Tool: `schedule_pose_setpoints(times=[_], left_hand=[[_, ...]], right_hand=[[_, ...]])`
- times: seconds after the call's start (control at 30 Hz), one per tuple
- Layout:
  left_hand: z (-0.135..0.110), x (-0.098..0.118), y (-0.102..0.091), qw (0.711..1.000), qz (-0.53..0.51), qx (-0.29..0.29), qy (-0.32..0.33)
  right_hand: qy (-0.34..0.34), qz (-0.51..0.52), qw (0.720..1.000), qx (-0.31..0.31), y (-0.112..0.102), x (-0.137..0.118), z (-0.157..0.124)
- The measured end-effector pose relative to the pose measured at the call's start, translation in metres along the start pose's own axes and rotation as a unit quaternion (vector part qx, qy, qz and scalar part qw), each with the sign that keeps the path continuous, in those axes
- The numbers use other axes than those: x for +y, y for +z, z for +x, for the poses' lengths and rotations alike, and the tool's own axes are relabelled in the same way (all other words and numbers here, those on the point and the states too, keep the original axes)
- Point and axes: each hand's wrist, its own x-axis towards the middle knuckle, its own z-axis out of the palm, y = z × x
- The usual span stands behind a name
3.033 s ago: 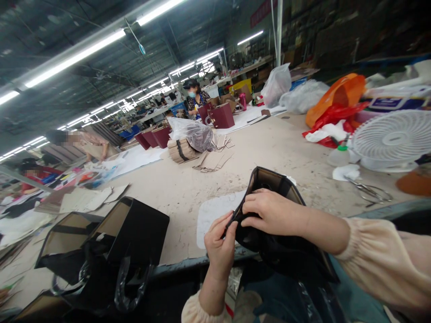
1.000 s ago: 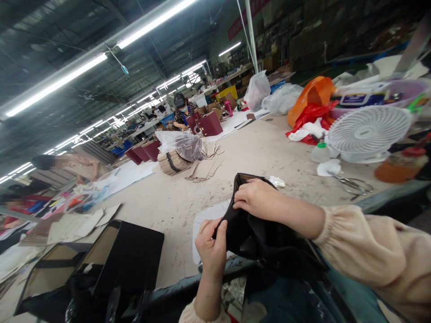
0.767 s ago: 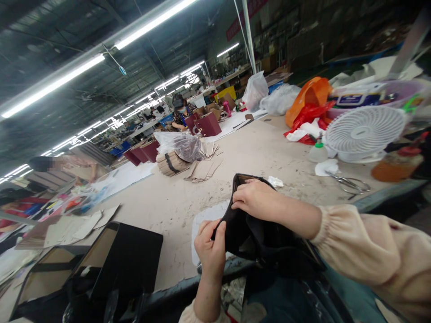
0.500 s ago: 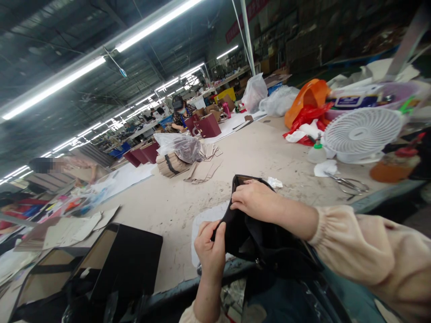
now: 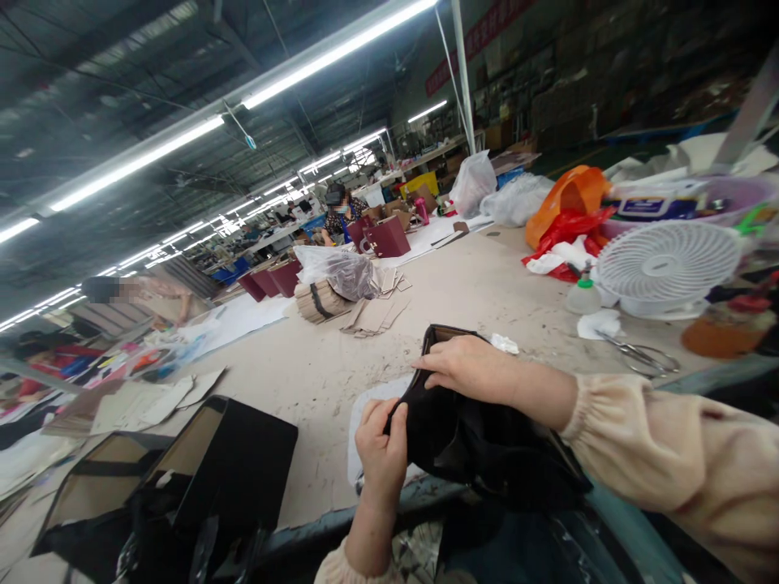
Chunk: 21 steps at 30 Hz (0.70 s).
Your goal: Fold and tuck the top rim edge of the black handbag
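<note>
A black box (image 5: 447, 332) with loose black cloth (image 5: 475, 442) in and around its opening is tilted at the table's front edge. My left hand (image 5: 380, 446) pinches its near left rim between thumb and fingers. On the far part of the same rim, my right hand (image 5: 466, 369) grips the edge, its fingers pointing left and partly over the cloth. The lower part of the box merges with dark cloth and cannot be made out. Two more black boxes (image 5: 249, 454) with tan insides stand to the left.
Tan card pieces (image 5: 374, 315) and a bundled stack (image 5: 320, 302) lie mid-table (image 5: 329, 365). To the right are scissors (image 5: 645, 354), a white fan (image 5: 666, 264), a green-topped bottle (image 5: 583, 296) and an amber jar (image 5: 727, 328). Co-workers sit and stand farther back around maroon boxes (image 5: 389, 235).
My right hand's fingers have straightened somewhat along the rim. My left hand keeps its pinch. The whole view has shifted slightly, so the scene sits a little lower and farther right.
</note>
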Motion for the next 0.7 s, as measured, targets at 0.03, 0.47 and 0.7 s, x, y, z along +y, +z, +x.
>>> schedule_pose_setpoints(times=[0.03, 0.47, 0.7], left_hand=[[0.001, -0.001, -0.003, 1.000, -0.002, -0.003, 0.002], [0.004, -0.019, -0.044, 0.999, -0.002, -0.033, -0.014], [0.005, -0.022, -0.032, 1.000, -0.014, -0.015, -0.022]], right_hand=[[-0.007, 0.000, 1.000, -0.006, -0.001, 0.001, 0.002], [-0.047, 0.022, 0.998, -0.029, 0.006, -0.027, 0.031], [-0.023, 0.031, 0.999, -0.031, 0.011, -0.017, 0.038]])
